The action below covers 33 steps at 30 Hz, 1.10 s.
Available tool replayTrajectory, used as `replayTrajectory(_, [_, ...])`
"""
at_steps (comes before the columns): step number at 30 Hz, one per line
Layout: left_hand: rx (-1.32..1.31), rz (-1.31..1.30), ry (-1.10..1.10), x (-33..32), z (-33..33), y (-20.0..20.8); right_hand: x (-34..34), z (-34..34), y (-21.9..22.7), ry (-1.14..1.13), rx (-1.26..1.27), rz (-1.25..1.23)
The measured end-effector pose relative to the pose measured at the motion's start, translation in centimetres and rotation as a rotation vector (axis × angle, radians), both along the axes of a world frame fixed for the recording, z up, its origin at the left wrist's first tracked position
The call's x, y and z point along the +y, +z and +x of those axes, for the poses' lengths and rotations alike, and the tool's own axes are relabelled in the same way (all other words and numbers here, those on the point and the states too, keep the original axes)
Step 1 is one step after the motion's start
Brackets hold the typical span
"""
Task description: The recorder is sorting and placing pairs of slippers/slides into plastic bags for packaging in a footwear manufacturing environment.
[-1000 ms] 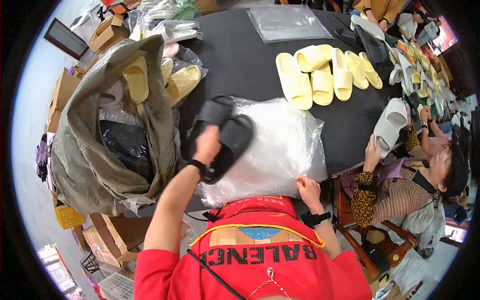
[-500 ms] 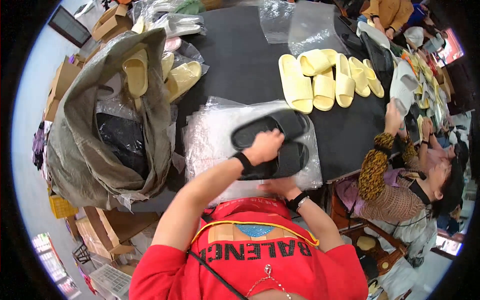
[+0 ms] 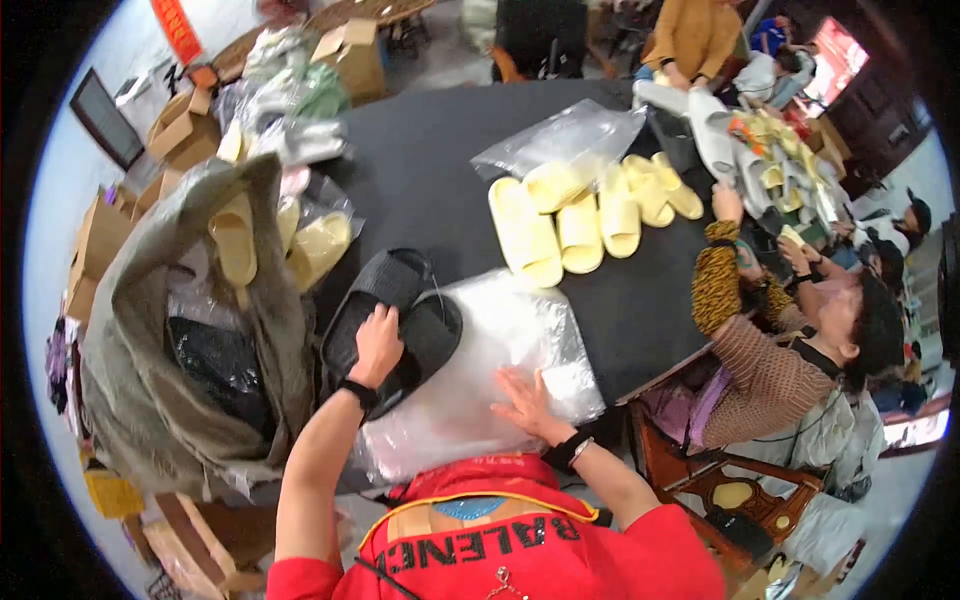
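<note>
A pair of black slide slippers [image 3: 436, 328] lies side by side over the left part of a stack of clear plastic bags [image 3: 540, 320]. My left hand [image 3: 378, 345] grips the pair near its middle, with the fingers closed. Flat on the stack, to the right of the slippers, rests my right hand [image 3: 525, 403], its fingers spread and holding nothing. Several pale yellow slippers [image 3: 525, 235] stand in a row beyond the bags. A loose clear bag [image 3: 560, 140] lies behind them.
A big grey-brown sack [image 3: 120, 360] with slippers and black plastic inside stands at left. Wrapped slippers [image 3: 322, 245] lie beside it. At right, a co-worker's hand [image 3: 728, 203] touches a grey slipper [image 3: 712, 135] near a slipper pile. The black table [image 3: 430, 150] spans the middle.
My left hand has carried the black slippers leftward from the middle of the bag stack. My right hand has come out from beside the slippers and spread on the bags. The view has shifted.
</note>
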<state>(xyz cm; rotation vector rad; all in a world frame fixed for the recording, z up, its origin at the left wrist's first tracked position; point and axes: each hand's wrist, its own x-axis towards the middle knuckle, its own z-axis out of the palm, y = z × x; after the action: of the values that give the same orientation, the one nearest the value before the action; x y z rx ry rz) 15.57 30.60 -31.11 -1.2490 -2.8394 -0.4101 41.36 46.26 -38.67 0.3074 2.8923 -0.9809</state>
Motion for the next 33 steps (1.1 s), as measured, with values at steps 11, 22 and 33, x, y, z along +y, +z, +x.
replayTrajectory(11, [-0.175,0.088,-0.516,0.7,9.9,5.3,1.0,-0.9,10.4,-0.234,0.1,-0.826])
replayTrajectory(22, [-0.327,0.176,-0.581,-1.8,8.3,4.5,1.0,0.1,10.7,-0.259,0.064,-0.928])
replayTrajectory(33, [-0.425,0.154,0.072,-10.5,5.0,-3.4,9.9,-2.0,15.6,-0.446,0.409,-0.7])
